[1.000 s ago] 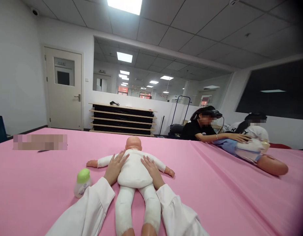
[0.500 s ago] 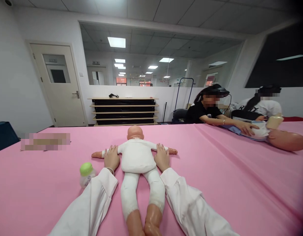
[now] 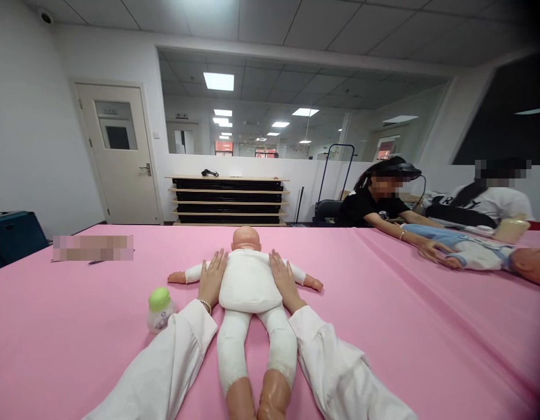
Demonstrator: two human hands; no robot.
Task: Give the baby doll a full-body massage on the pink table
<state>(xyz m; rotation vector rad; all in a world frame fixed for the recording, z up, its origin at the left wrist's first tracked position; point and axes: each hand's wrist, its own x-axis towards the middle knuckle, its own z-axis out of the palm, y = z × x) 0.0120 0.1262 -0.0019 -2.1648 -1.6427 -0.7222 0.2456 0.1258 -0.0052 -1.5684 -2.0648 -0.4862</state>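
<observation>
A baby doll (image 3: 250,283) with a white cloth body lies on the pink table cover (image 3: 361,315), its head away from me and its arms spread out. My left hand (image 3: 213,277) rests along the doll's left-hand side near the shoulder, fingers stretched out. Against the opposite side, my right hand (image 3: 285,279) lies with its fingers extended too, over the top of the doll's arm. Neither hand is wrapped around anything. Beside my left sleeve stands a small jar (image 3: 160,310) with a green lid.
A person in black (image 3: 383,198) leans over a second doll (image 3: 471,248) at the right, near a pale bottle (image 3: 511,230). Another person in white (image 3: 493,198) sits behind. A blurred-out item (image 3: 93,248) lies far left, near a dark teal case (image 3: 18,239).
My hands have moved from the doll's upper arms inward and up to the sides of its torso. The view has shifted slightly. At the right, the other person's hands have moved on the second doll.
</observation>
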